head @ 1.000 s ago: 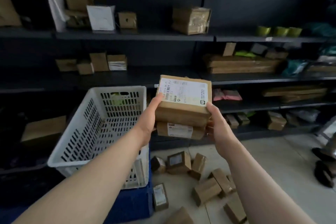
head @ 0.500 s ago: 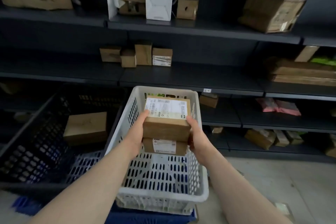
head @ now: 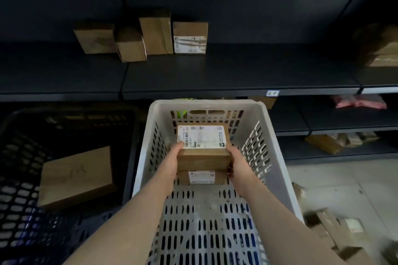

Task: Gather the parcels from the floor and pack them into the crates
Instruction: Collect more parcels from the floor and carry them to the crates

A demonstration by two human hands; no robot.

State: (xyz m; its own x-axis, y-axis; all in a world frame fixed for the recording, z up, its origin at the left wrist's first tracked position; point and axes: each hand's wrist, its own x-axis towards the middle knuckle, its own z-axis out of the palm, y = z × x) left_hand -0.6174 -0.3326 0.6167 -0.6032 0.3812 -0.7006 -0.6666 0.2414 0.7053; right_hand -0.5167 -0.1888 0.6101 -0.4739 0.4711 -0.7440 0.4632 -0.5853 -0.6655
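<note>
Two stacked brown parcels sit between my hands inside the white slotted crate (head: 277,157). The top parcel (head: 203,148) carries a white shipping label; the flatter lower parcel (head: 201,177) shows a small label on its front. My left hand (head: 171,164) grips the stack's left side, thumb on the top parcel's label. My right hand (head: 240,165) grips the right side. The stack is low in the crate, near its far wall; I cannot tell whether it touches the crate floor. Several more parcels (head: 336,232) lie on the floor at the lower right.
A dark crate (head: 19,211) stands to the left with one flat brown box (head: 76,177) in it. Dark shelves (head: 215,90) run behind, holding several small boxes (head: 155,35) and a pink packet (head: 358,102). Pale floor shows at the right.
My view has swung left and down onto the white crate. Both hands have carried the stacked parcels from in front of the shelves over the rim and down inside the crate.
</note>
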